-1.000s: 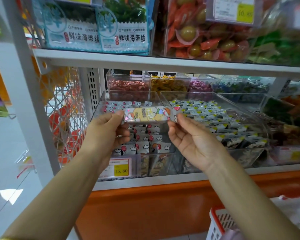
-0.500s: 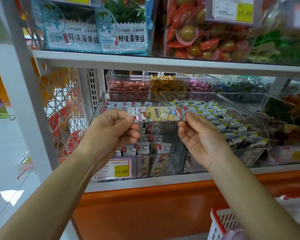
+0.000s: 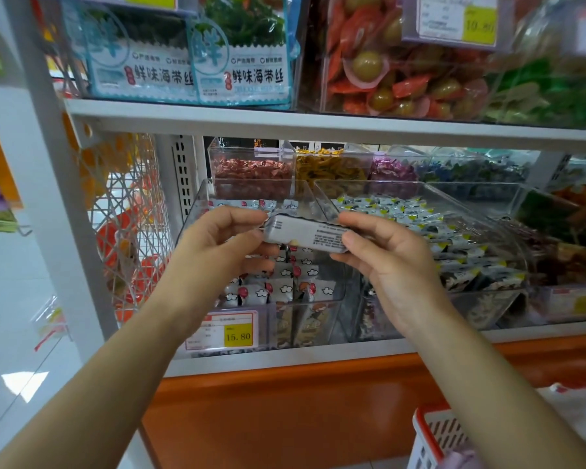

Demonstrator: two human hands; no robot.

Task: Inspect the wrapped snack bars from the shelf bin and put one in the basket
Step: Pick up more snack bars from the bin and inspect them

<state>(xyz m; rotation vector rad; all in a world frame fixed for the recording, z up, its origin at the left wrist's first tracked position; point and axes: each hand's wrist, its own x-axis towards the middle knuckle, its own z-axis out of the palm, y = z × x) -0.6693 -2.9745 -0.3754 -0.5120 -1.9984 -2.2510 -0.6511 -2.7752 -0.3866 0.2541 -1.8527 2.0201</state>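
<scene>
A wrapped snack bar (image 3: 305,234) is held level in front of the shelf, its pale printed back side facing me. My left hand (image 3: 217,255) pinches its left end between thumb and fingers. My right hand (image 3: 386,262) pinches the right end. Behind and below the bar sits the clear shelf bin (image 3: 322,302), holding several more bars with cartoon wrappers. The red and white basket (image 3: 433,438) shows only its corner at the bottom right, below my right forearm.
A second clear bin (image 3: 494,228) of blue and yellow wrapped snacks stands to the right. A price tag reading 15.80 (image 3: 227,331) hangs on the bin front. Upper shelf (image 3: 318,125) carries seaweed packs and red snacks. A white wire rack (image 3: 129,225) is at the left.
The bar has been turned over between both hands: its colourful cartoon front faced me before, and now the pale text side does. Both hands moved slightly right.
</scene>
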